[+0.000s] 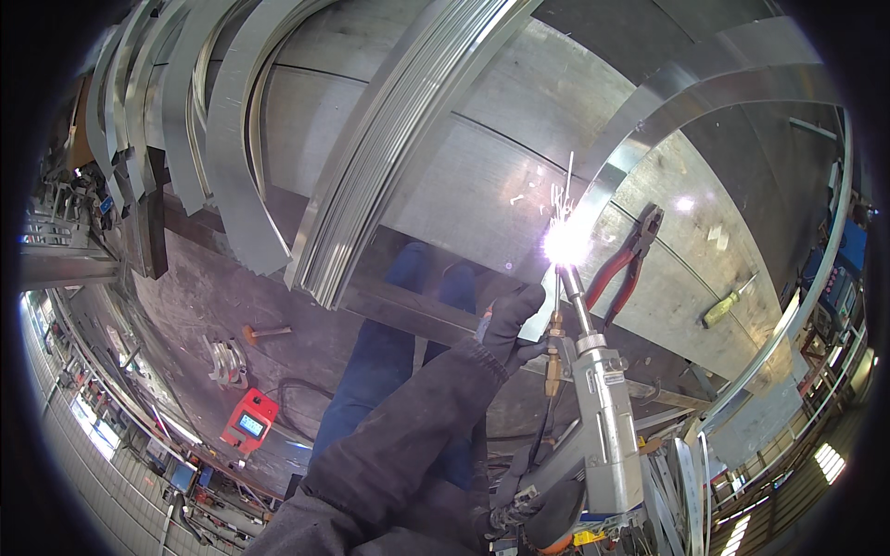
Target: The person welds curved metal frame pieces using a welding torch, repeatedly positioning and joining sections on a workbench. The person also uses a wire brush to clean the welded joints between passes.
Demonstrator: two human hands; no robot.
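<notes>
My left hand (512, 320), in a dark glove, is closed at the near end of a curved metal strip (640, 148), thumb on one side and fingers on the other. Beside it, a silver welding torch (604, 408) points away from me, a brass-fitted wire feed tube (554, 357) along its left side. Bright glare and sparks at the torch tip hide the spot where it meets the strip. Low in the view, my gloved right hand (514, 496) is wrapped round the torch's handle, partly hidden by it. Red-handled pliers (623, 264) lie just right of the tip.
A stack of long metal strips (394, 139) lies across the metal table (519, 102). More curved strips (236, 139) hang over its left side. A screwdriver (726, 304) rests at the right. Below are a hammer (267, 334) and a red device with a screen (250, 420).
</notes>
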